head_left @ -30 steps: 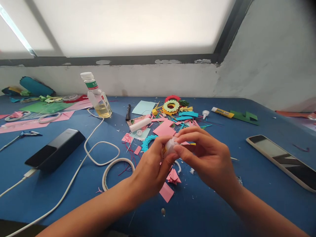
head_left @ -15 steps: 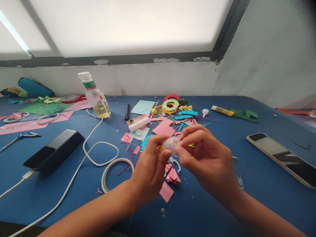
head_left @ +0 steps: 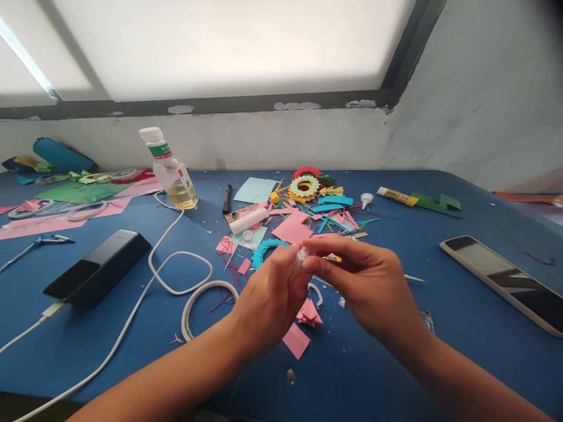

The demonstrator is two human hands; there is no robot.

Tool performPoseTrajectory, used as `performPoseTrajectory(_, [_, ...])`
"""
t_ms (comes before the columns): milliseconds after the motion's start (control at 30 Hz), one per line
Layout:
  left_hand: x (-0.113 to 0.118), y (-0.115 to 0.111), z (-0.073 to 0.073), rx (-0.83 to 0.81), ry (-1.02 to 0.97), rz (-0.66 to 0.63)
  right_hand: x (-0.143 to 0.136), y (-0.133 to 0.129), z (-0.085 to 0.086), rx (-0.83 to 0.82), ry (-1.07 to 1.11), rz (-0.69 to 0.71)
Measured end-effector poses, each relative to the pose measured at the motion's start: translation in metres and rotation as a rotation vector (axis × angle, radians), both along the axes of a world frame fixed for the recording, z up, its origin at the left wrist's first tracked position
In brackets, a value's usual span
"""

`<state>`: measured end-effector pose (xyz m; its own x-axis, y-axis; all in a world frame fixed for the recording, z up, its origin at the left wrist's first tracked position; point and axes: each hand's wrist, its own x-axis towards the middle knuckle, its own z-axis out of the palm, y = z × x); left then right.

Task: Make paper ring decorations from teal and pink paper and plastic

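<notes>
Whitish item point(head_left: 299, 259) held btwn L fingers point(head_left: 284, 261) & R fingers point(head_left: 336, 247)

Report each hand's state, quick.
Left hand: closed, holding a small whitish piece.
Right hand: closed, pinching the same piece.

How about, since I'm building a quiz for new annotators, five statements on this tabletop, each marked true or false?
1. The left hand and right hand meet at a small translucent piece. True.
2. The bottle is full to its neck. False: pale yellow liquid fills only its lower part.
3. The tape roll lies to the right of the right hand. False: it lies to the left of both hands.
4. A white plug sits in one end of the black device. True.
5. The glue stick lies beside green paper. True.
</notes>
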<state>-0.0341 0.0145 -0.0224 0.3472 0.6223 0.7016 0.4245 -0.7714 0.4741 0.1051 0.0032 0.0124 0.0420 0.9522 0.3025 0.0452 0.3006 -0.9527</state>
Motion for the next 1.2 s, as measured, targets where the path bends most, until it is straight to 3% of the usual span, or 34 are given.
performPoseTrajectory(67, [0.0,0.001,-0.001,-0.098,-0.027,-0.034,0.0,0.002,-0.002,0.007,-0.008,-0.012])
performPoseTrajectory(233, [0.003,0.001,0.002,-0.592,-0.295,-0.287,0.003,0.007,-0.005,0.131,-0.075,-0.04])
performPoseTrajectory(300, [0.004,0.0,0.004,-0.714,-0.387,-0.343,0.006,0.008,-0.005,0.151,-0.115,-0.003])
performPoseTrajectory(467, [0.004,-0.002,0.009,-0.738,-0.526,-0.377,0.01,0.009,-0.002,0.092,-0.178,0.236])
performPoseTrajectory(533, [0.003,-0.001,0.01,-0.796,-0.571,-0.373,0.01,0.009,-0.003,0.056,-0.219,0.268])
performPoseTrajectory(733, [0.006,0.005,0.016,-1.185,-0.687,-0.391,0.009,0.007,-0.006,0.073,-0.256,0.143])
performPoseTrajectory(933, [0.007,0.008,0.023,-1.47,-0.885,-0.423,0.008,0.008,-0.01,0.344,-0.597,0.059])
performPoseTrajectory(1067, [0.006,0.007,0.026,-1.532,-1.017,-0.461,0.006,0.01,-0.014,0.489,-0.715,-0.066])
performPoseTrajectory(1200, [0.007,0.006,0.026,-1.506,-1.001,-0.48,0.008,0.012,-0.015,0.371,-0.684,-0.077])
